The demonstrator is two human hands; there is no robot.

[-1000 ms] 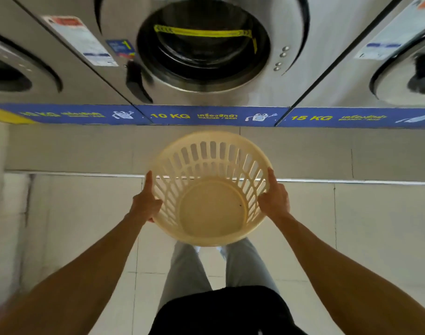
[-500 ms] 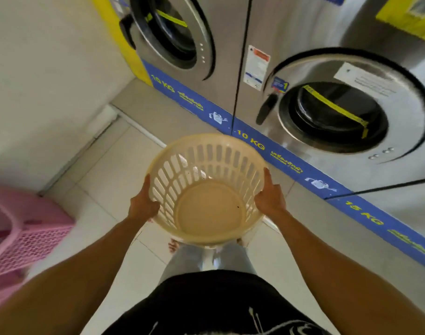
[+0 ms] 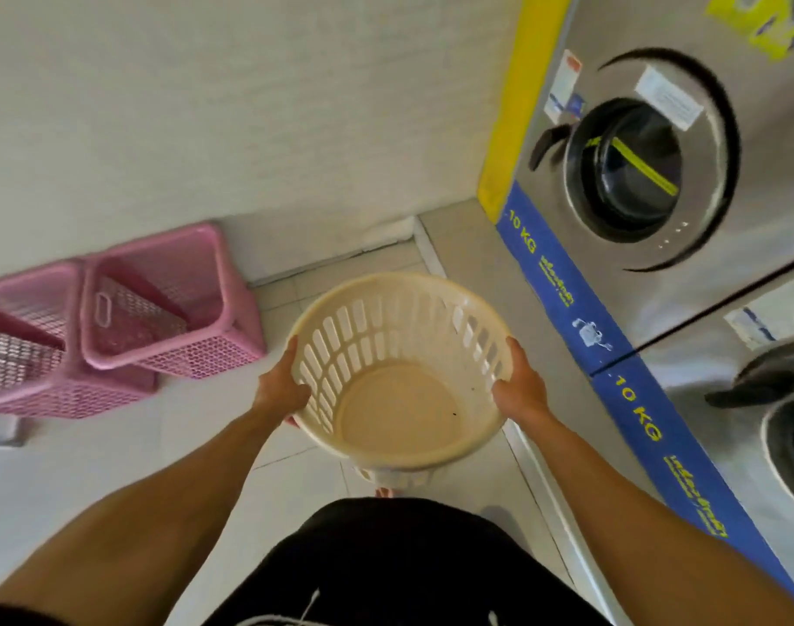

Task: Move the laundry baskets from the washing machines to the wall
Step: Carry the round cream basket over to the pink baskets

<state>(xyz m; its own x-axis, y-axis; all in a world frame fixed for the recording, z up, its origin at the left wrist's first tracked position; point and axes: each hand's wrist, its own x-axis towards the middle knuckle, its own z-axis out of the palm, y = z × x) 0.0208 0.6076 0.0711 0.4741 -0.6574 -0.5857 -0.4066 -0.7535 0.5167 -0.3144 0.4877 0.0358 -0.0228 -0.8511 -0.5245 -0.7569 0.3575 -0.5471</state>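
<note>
We've got one round cream plastic basket [image 3: 399, 368], slotted walls, smooth base, held up over the tiled floor [image 3: 92, 467], left hand [image 3: 281, 387] and right hand [image 3: 519, 387] clamped on opposite rims. Two square pink mesh baskets [image 3: 160, 305] sit against the textured wall [image 3: 232, 97]; two steel washing machines [image 3: 657, 173] stand right.

Open floor [image 3: 323, 273] lies in the frame's centre, running up to the wall [image 3: 250, 106]. Two pink baskets [image 3: 115, 327] block the left side along the wall. Washing machines [image 3: 657, 196] close off the right edge.
</note>
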